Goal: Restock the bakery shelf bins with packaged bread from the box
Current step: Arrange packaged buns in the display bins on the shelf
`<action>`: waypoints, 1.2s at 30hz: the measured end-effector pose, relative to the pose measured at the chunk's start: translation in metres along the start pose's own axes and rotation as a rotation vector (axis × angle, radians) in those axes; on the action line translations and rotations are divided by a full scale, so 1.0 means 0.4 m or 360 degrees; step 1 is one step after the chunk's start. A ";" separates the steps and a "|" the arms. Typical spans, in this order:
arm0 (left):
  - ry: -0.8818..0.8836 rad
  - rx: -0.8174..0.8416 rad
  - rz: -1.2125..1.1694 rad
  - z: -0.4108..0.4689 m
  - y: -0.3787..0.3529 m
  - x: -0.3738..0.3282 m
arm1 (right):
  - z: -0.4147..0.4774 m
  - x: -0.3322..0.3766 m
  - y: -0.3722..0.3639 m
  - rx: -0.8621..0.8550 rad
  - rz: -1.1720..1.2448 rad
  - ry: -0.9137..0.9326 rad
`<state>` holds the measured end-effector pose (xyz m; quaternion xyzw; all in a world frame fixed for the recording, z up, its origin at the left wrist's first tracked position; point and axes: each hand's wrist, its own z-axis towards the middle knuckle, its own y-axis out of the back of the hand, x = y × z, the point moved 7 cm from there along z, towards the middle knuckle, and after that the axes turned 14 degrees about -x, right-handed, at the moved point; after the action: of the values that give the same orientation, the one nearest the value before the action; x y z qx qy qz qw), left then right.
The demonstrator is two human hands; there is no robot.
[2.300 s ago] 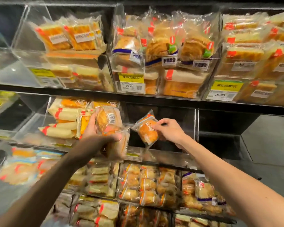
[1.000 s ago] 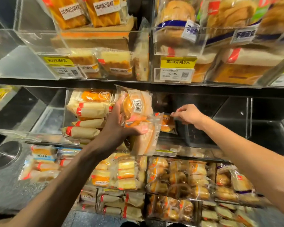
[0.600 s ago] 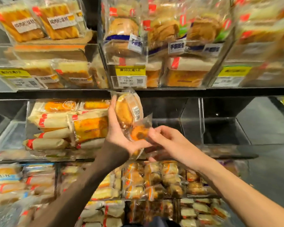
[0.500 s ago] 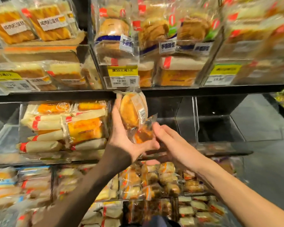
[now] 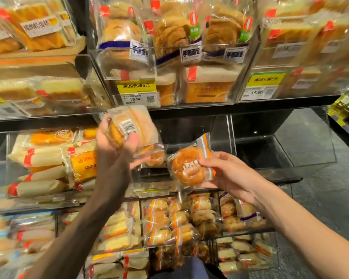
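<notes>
In front of the middle shelf, the right hand (image 5: pixel 230 174) pinched a single packet of bread (image 5: pixel 189 168) by its right-hand edge. The thumb lay on the front of the film and the fingers curled behind and beneath, so the round bun faced outward, label showing. The left hand (image 5: pixel 113 156) was higher and just to the left. It gripped a bundle of packets (image 5: pixel 133 125), fingers wrapped round the back and the thumb pressed across a barcode sticker. The two loads hung close together; whether their wrappers touched could not be told. Behind both hands stood the clear bin (image 5: pixel 155 174) of that shelf, dark inside, with an acrylic divider (image 5: pixel 229 135) on its right. The neighbouring bin to the left held wrapped rolls (image 5: pixel 40 158). The box named in the task was out of view.

The packets looked light and soft, the bun easy to squash and the film slick and crinkly. The single packet seemed best held by its sealed edge or cradled from below, not squeezed across the crumb. The bundle looked the riskier load: smooth wrappers stacked in one grip could slide apart, so it probably wanted support underneath while the other hand fed packets into the bin one at a time.
</notes>
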<state>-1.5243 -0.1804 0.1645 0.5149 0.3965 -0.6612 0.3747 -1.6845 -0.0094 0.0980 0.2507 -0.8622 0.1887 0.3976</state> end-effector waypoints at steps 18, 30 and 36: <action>0.0196 0.0006 0.0228 -0.013 0.136 0.075 | 0.464 -0.026 -0.079 -0.0550 -0.0597 -0.0026; 0.0304 -0.0001 0.0222 -0.015 0.157 0.097 | 0.568 -0.074 -0.076 -0.0778 -0.1169 -0.0120; 0.0339 0.0026 0.0234 -0.013 0.147 0.102 | 0.578 -0.079 -0.054 -0.0930 -0.1553 0.0032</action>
<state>-1.4767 -0.2030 0.1156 0.6128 0.3898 -0.5768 0.3739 -1.7908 -0.1391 -0.0657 0.4979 -0.6590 -0.2608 0.4998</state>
